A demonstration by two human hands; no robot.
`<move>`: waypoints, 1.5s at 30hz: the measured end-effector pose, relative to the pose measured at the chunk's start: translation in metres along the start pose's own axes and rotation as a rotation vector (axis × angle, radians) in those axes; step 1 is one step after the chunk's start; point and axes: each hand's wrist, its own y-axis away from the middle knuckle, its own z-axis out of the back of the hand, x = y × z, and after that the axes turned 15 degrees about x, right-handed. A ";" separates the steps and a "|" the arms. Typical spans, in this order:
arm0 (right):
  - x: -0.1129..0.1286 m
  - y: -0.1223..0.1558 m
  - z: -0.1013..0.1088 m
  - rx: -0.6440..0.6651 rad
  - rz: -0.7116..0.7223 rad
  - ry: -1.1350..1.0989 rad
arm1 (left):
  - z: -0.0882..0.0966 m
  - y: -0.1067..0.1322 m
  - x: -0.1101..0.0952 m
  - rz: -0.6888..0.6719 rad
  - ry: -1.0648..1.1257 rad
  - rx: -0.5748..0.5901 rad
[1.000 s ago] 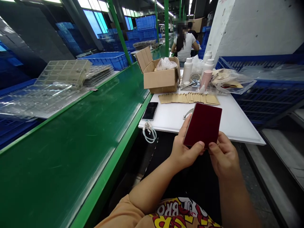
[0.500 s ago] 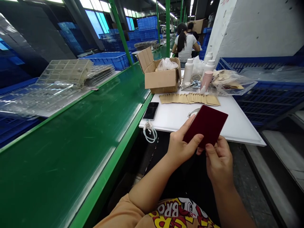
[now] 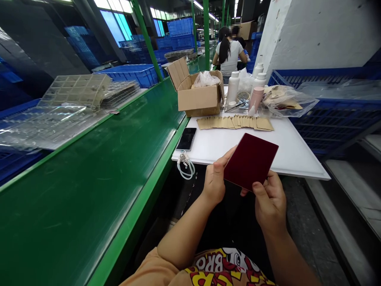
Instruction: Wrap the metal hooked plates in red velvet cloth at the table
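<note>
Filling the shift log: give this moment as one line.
left hand: grips dark red panel left edge | right hand: holds lower edge | panel: tilted, above white table edge

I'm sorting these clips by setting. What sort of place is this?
Most likely a factory assembly or packing line: a long green conveyor belt runs beside the white worktable, blue plastic crates stand beyond it, and another person works at a station farther along.

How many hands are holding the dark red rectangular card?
2: the left hand pinches the dark red rectangular card at its left edge; the right hand holds its lower edge.
</note>
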 end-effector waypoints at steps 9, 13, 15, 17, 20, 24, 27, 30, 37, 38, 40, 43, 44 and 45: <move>0.004 0.002 -0.001 0.072 -0.011 0.121 | -0.003 -0.004 0.005 0.129 0.042 -0.051; 0.007 0.002 0.000 0.149 -0.001 0.094 | -0.008 -0.002 0.009 0.079 0.071 -0.107; 0.007 0.002 0.002 0.128 -0.009 0.075 | -0.010 0.000 0.011 0.074 0.095 -0.108; 0.005 0.002 0.003 0.105 0.003 0.043 | -0.012 0.001 0.013 0.085 0.118 -0.105; 0.003 0.001 0.006 0.092 0.037 0.019 | -0.014 0.003 0.015 0.098 0.106 -0.117; 0.009 -0.002 0.008 0.069 -0.036 0.049 | -0.017 0.005 0.017 0.081 0.039 -0.119; 0.015 -0.005 0.010 0.016 -0.086 0.082 | -0.019 0.007 0.017 0.057 -0.038 -0.102; 0.019 -0.007 0.014 -0.019 -0.115 0.141 | -0.021 0.010 0.018 0.019 -0.111 -0.097; 0.019 -0.019 0.037 -0.029 -0.171 0.256 | -0.023 0.012 0.022 0.006 -0.154 -0.051; 0.019 -0.020 0.041 -0.009 -0.143 0.247 | -0.023 0.013 0.022 0.016 -0.159 -0.046; 0.020 -0.021 0.046 0.081 -0.105 0.210 | -0.024 0.013 0.022 0.031 -0.174 -0.040; 0.020 -0.018 0.050 0.161 -0.113 0.180 | -0.024 0.014 0.019 0.022 -0.200 -0.022; 0.019 -0.016 0.051 0.138 -0.124 0.183 | -0.024 0.015 0.018 0.017 -0.208 -0.007; 0.017 -0.015 0.052 0.100 -0.135 0.191 | -0.024 0.015 0.017 0.016 -0.214 0.014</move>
